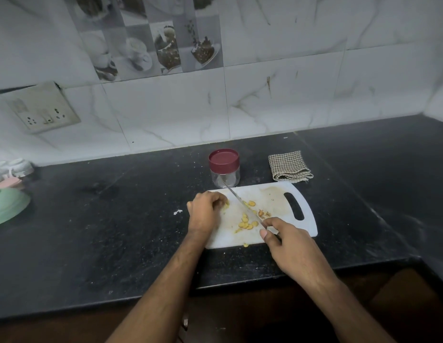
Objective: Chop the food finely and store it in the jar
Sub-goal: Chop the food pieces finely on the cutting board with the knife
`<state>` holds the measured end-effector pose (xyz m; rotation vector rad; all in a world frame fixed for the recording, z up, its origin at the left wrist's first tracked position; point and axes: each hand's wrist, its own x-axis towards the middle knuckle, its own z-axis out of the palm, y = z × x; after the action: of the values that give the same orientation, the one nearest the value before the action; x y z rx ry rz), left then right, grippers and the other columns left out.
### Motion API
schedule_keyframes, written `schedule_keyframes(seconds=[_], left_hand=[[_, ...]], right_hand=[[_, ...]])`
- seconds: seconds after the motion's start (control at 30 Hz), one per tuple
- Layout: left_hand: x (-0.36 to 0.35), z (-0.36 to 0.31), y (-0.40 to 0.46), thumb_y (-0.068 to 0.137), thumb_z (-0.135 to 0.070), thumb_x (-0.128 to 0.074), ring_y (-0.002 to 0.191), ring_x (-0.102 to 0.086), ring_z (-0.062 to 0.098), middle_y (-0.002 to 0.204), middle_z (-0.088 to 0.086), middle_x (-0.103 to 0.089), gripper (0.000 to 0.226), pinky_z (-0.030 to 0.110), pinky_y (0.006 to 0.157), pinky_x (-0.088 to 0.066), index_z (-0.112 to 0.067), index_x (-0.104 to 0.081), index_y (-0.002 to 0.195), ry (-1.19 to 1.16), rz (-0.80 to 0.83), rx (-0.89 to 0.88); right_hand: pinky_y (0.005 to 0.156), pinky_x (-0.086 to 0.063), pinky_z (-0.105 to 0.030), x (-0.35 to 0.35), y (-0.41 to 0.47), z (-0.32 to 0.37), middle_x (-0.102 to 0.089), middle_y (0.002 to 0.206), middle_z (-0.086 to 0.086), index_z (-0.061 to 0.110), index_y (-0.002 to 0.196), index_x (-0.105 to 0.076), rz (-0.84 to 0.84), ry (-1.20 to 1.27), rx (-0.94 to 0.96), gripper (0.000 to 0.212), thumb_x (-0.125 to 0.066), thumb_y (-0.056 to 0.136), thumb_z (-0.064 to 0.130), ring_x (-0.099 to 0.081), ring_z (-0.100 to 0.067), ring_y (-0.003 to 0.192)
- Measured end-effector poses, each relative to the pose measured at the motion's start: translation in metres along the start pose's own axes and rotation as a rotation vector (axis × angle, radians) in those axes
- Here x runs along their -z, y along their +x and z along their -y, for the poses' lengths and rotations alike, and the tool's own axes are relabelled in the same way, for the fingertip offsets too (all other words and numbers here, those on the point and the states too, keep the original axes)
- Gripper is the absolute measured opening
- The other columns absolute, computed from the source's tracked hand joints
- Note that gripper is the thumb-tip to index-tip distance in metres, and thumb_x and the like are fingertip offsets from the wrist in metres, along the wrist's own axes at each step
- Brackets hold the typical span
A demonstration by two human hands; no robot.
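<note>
A white cutting board (pixel 277 194) lies on the black counter, and yellow sliced food pieces (pixel 246 222) are scattered across its middle. My right hand (pixel 287 246) grips a knife (pixel 240 201) by the handle; the blade runs diagonally up and left over the slices. My left hand (pixel 205 211) sits at the board's left end, its fingers curled on a small yellow piece of food (pixel 225 206). Just behind the board stands a clear jar (pixel 224 168) with its maroon lid on.
A folded checked cloth (pixel 289 167) lies right of the jar. A green bowl (pixel 7 206) and pale cups (pixel 15 168) sit at the far left. A wall socket (pixel 42 107) is on the tiled wall. The counter's front edge (pixel 265 280) runs under my forearms.
</note>
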<state>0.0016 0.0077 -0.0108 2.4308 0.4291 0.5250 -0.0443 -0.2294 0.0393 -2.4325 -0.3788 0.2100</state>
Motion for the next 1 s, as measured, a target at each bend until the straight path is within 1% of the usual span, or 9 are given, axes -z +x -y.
schedule_keyframes(seconds=[0.07, 0.13, 0.23, 0.33, 0.43, 0.57, 0.77, 0.9, 1.0], left_hand=[[0.000, 0.002, 0.001, 0.088, -0.006, -0.066, 0.096, -0.061, 0.008, 0.090, -0.020, -0.072, 0.030, 0.043, 0.099, -0.041, -0.034, -0.076, 0.087, 0.005, -0.018, 0.007], [0.001, 0.002, -0.003, 0.089, -0.015, -0.072, 0.096, -0.061, 0.011, 0.096, -0.016, -0.070, 0.018, 0.046, 0.097, -0.046, -0.032, -0.076, 0.093, -0.007, -0.039, 0.009], [0.001, -0.001, -0.012, 0.090, -0.022, -0.076, 0.087, -0.062, 0.009, 0.097, -0.011, -0.066, 0.009, 0.040, 0.086, -0.054, -0.022, -0.077, 0.099, -0.124, -0.026, -0.058], [-0.002, -0.008, -0.028, 0.089, -0.040, -0.075, 0.091, -0.061, 0.008, 0.101, -0.011, -0.066, 0.026, 0.036, 0.085, -0.055, -0.024, -0.077, 0.110, -0.090, 0.087, -0.126], [-0.011, -0.010, -0.040, 0.089, -0.047, -0.074, 0.096, -0.060, 0.012, 0.100, -0.010, -0.061, 0.040, 0.042, 0.091, -0.052, -0.025, -0.074, 0.121, -0.043, 0.173, -0.128], [-0.015, -0.014, -0.044, 0.089, -0.039, -0.075, 0.092, -0.058, 0.015, 0.089, -0.013, -0.055, 0.024, 0.047, 0.088, -0.051, -0.024, -0.080, 0.108, -0.005, 0.129, -0.148], [-0.010, -0.019, -0.045, 0.083, -0.037, -0.081, 0.081, -0.057, 0.011, 0.085, -0.012, -0.061, 0.015, 0.036, 0.077, -0.051, -0.024, -0.074, 0.083, -0.004, 0.057, -0.097], [-0.001, -0.012, -0.051, 0.087, -0.037, -0.078, 0.072, -0.061, 0.005, 0.075, -0.011, -0.068, 0.016, 0.031, 0.066, -0.051, -0.026, -0.071, 0.078, -0.159, 0.005, 0.011], [0.005, -0.001, -0.062, 0.090, -0.032, -0.075, 0.067, -0.060, 0.002, 0.072, -0.013, -0.070, 0.014, 0.024, 0.062, -0.046, -0.026, -0.074, 0.078, -0.217, -0.037, 0.064]], right_hand=[[0.086, -0.054, -0.037, -0.001, 0.001, -0.002, -0.069, 0.106, 0.010, 0.041, 0.131, -0.054, -0.006, 0.013, -0.009, 0.031, -0.046, 0.102, 0.052, -0.061, -0.011, 0.091], [0.086, -0.053, -0.036, -0.002, 0.002, -0.003, -0.070, 0.114, 0.007, 0.041, 0.131, -0.054, -0.001, 0.015, -0.017, 0.032, -0.045, 0.103, 0.052, -0.059, -0.011, 0.091], [0.082, -0.051, -0.034, -0.005, 0.003, -0.006, -0.070, 0.107, 0.010, 0.042, 0.131, -0.053, 0.012, 0.015, -0.025, 0.032, -0.045, 0.102, 0.053, -0.060, -0.010, 0.090], [0.083, -0.054, -0.035, -0.008, 0.003, -0.008, -0.069, 0.094, 0.013, 0.041, 0.131, -0.054, 0.014, 0.032, -0.031, 0.033, -0.046, 0.102, 0.053, -0.064, -0.009, 0.090], [0.083, -0.055, -0.036, -0.008, 0.002, -0.009, -0.069, 0.090, 0.013, 0.041, 0.130, -0.054, 0.006, 0.035, -0.034, 0.033, -0.046, 0.101, 0.054, -0.065, -0.010, 0.088], [0.082, -0.055, -0.036, -0.005, 0.001, -0.009, -0.068, 0.086, 0.013, 0.041, 0.129, -0.055, 0.002, 0.026, -0.019, 0.032, -0.047, 0.101, 0.054, -0.064, -0.007, 0.085], [0.081, -0.054, -0.036, -0.001, -0.001, -0.012, -0.066, 0.086, 0.014, 0.041, 0.128, -0.055, 0.003, 0.019, -0.005, 0.030, -0.046, 0.101, 0.053, -0.062, -0.005, 0.083], [0.083, -0.055, -0.036, -0.003, -0.003, -0.011, -0.066, 0.088, 0.014, 0.041, 0.129, -0.055, 0.038, 0.018, 0.015, 0.031, -0.046, 0.102, 0.052, -0.063, -0.006, 0.086], [0.088, -0.052, -0.034, -0.006, -0.005, -0.009, -0.069, 0.098, 0.011, 0.036, 0.134, -0.054, 0.084, 0.021, 0.038, 0.035, -0.043, 0.104, 0.050, -0.064, -0.010, 0.095]])
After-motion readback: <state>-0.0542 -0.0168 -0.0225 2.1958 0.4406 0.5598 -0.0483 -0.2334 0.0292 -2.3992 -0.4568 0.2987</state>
